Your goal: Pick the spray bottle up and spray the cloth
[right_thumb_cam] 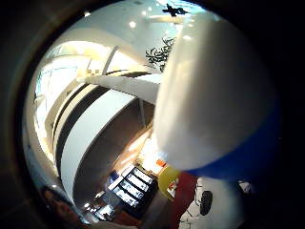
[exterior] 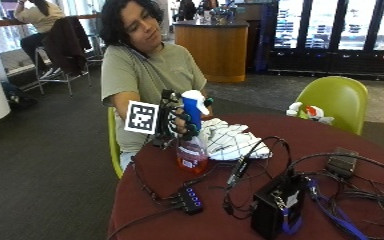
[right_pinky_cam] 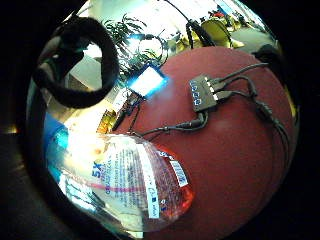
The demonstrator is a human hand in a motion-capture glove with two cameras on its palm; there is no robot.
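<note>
Gloved right hand (exterior: 177, 121) wraps its curled fingers round the spray bottle (exterior: 192, 134) — upright beside the cloth (exterior: 230, 140).

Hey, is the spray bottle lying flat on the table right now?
No, the gloved right hand grips the spray bottle upright beside the checked cloth.

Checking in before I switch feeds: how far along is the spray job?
Done: the right hand grips the spray bottle, which seems to be just off the table. In hand: holding the bottle upright beside the cloth. Left: aiming the nozzle at the cloth and spraying; no mist or wet patch is visible yet.
</note>
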